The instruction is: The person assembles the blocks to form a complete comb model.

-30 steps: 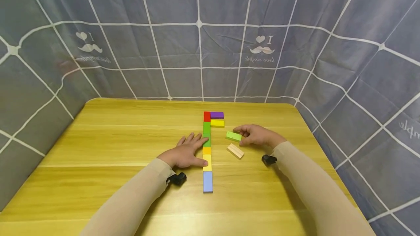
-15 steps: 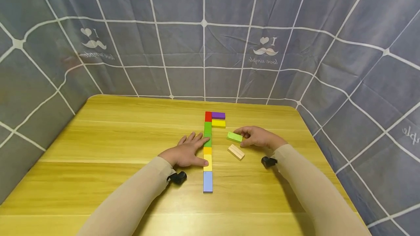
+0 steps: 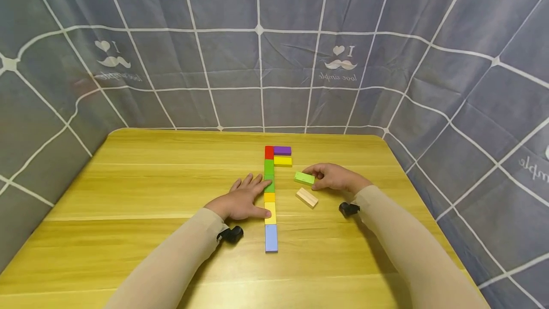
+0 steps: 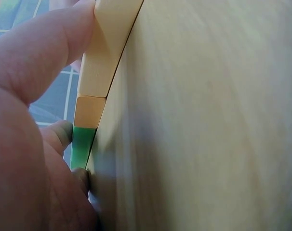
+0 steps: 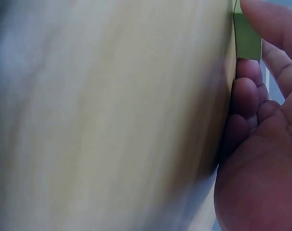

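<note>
A straight column of flat wooden blocks runs toward me: a red block [image 3: 269,152], two green blocks [image 3: 269,167], an orange block [image 3: 269,197], a pale yellow block [image 3: 271,207] and a light blue block [image 3: 271,238]. My left hand [image 3: 239,202] lies spread beside it, thumb touching the pale yellow block and a fingertip on the nearer green one. To the right of the column, my right hand [image 3: 338,177] pinches the right end of a lime green block [image 3: 304,178] between thumb and fingers, low over the table. Close by lies a plain wood block [image 3: 307,198], tilted diagonally.
A purple block [image 3: 282,150] and a bright yellow block [image 3: 283,161] stick out rightward from the column's far end, with a narrow gap between them. Behind the wooden table [image 3: 171,156] hangs a grey curtain [image 3: 231,61] with white lines.
The head view shifts slightly. Both hands and all the blocks keep their places relative to the table.
</note>
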`<state>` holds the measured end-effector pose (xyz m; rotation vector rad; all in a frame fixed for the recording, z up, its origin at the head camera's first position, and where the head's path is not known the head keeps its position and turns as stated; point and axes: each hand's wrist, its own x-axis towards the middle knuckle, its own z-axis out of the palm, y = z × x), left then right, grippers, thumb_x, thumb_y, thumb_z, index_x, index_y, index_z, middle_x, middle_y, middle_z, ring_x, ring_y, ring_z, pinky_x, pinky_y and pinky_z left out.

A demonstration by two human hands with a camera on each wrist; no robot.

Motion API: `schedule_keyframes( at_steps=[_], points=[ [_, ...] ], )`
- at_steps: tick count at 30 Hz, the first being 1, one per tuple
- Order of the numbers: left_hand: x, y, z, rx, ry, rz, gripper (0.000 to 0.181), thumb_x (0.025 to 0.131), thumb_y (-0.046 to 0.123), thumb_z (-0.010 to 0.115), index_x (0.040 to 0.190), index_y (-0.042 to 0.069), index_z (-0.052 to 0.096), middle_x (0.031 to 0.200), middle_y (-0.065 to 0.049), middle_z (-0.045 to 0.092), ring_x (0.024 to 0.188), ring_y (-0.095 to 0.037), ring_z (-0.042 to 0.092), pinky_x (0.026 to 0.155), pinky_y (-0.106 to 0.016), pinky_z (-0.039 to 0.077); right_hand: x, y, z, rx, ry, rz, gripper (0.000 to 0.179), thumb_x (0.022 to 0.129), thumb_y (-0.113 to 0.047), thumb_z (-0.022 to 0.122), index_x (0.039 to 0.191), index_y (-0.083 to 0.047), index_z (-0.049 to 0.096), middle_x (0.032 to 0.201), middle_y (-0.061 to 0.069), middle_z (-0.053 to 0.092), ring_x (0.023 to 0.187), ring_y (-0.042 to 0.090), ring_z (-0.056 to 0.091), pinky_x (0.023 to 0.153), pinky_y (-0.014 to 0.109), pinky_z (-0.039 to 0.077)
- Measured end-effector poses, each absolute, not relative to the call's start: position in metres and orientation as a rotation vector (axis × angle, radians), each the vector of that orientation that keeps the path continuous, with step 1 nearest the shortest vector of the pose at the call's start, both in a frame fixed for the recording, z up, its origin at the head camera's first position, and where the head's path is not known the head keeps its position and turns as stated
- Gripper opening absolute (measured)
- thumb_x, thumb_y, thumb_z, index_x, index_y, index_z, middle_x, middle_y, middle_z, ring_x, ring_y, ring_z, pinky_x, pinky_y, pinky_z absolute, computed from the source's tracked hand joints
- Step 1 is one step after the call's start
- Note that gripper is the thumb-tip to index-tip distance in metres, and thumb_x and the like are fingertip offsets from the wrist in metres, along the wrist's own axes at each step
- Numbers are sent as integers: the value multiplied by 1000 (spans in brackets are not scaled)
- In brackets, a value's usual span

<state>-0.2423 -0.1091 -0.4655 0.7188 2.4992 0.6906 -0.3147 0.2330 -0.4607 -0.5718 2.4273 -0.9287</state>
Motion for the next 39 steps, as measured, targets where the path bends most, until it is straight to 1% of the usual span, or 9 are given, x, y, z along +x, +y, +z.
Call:
schedule_keyframes(
  at_steps=[4,12,29,39],
  points=[
    [-242,-109,-465,723,2498,691,99,93,61,69,171,28,17,179,-10,2,165,-34,-9,131,-60,-8,-315,233,-462,-583,2439,-924,57,95,-13,76,149,-5,59,106,7,57,98,21,48,88,33,43],
    [-243,-109,-465,722,2514,675,99,93,62,69,171,28,17,179,-11,3,166,-35,-8,131,-60,-6,-314,233,-460,-567,2421,-967,55,95,-11,76,147,-4,60,102,7,57,95,21,48,86,34,43],
    [-241,-109,-465,721,2505,677,99,94,61,69,171,29,17,179,-9,2,166,-33,-9,131,-59,-7,-312,231,-460,-582,2431,-960,55,94,-8,76,146,-2,60,99,5,57,93,20,48,85,34,43],
    [-242,-109,-466,719,2509,674,99,93,61,69,171,29,17,179,-10,2,166,-34,-9,131,-60,-7,-313,230,-460,-575,2449,-948,54,94,-10,76,146,-4,61,99,5,56,94,20,48,86,34,42]
  ],
)
